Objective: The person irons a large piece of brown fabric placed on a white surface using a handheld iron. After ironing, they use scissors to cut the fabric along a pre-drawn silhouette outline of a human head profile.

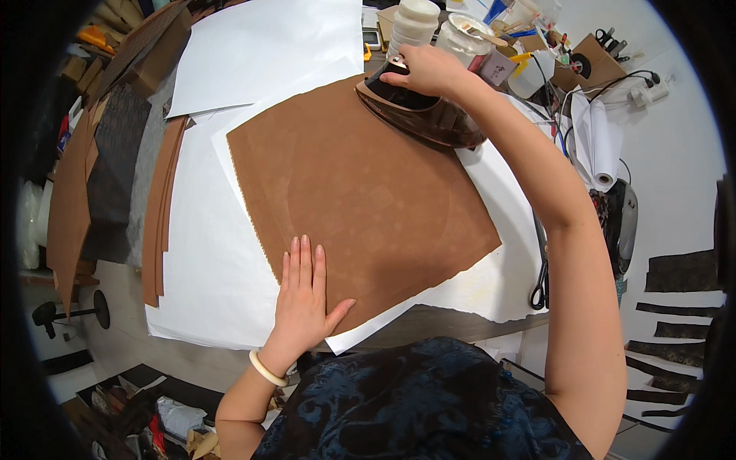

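A brown fabric sheet [368,195] with a frayed left edge lies on white paper [201,230] on the worktable. My right hand [428,72] grips the handle of a dark clothes iron [425,115], which rests over the sheet's upper right edge. Near the sheet's lower left edge, my left hand [305,293] lies palm down with its fingers apart, the thumb pointing right. The iron's soleplate is hidden from view.
White jars [414,26], tools and cords crowd the table's far right. Black-handled scissors [539,287] lie by my right arm. A paper roll [602,149] stands behind it. Brown strips [164,213] lie at the left, beside stacked sheets and a dark patterned piece [118,167].
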Motion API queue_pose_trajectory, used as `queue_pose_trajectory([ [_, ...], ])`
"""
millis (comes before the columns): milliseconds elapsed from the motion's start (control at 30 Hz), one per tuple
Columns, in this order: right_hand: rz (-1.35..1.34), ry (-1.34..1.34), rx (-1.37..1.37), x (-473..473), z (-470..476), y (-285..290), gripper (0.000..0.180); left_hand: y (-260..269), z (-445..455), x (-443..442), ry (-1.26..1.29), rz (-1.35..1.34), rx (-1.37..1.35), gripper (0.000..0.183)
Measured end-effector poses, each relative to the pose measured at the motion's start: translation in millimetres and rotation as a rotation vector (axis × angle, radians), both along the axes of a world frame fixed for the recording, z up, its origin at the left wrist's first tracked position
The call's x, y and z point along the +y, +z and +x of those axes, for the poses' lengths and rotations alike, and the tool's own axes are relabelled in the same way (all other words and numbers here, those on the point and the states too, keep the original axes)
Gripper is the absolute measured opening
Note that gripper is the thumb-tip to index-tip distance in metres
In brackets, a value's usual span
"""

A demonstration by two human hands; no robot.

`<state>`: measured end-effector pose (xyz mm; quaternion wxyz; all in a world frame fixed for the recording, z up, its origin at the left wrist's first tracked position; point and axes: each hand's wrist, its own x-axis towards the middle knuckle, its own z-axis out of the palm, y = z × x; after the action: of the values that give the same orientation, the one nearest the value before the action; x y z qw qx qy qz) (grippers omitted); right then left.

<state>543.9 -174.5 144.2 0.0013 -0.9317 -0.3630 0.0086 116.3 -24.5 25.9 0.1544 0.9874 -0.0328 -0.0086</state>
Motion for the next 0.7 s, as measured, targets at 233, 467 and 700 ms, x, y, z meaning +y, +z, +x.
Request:
queue_pose_trajectory([
  [233,0.234,0.059,0.36,-70,-26,9,0.053,-1,-12,8,-0.013,-0.045,-0.006,0.109],
  [467,0.387,-0.159,0.491,-64,-57,16,0.052,11,-10,3,-0.002,-0.054,0.006,0.104],
  [700,0.394,-0.024,0.331,-17,-21,0,0.056,4,8,-29,-0.007,-0.167,-0.074,0.095],
])
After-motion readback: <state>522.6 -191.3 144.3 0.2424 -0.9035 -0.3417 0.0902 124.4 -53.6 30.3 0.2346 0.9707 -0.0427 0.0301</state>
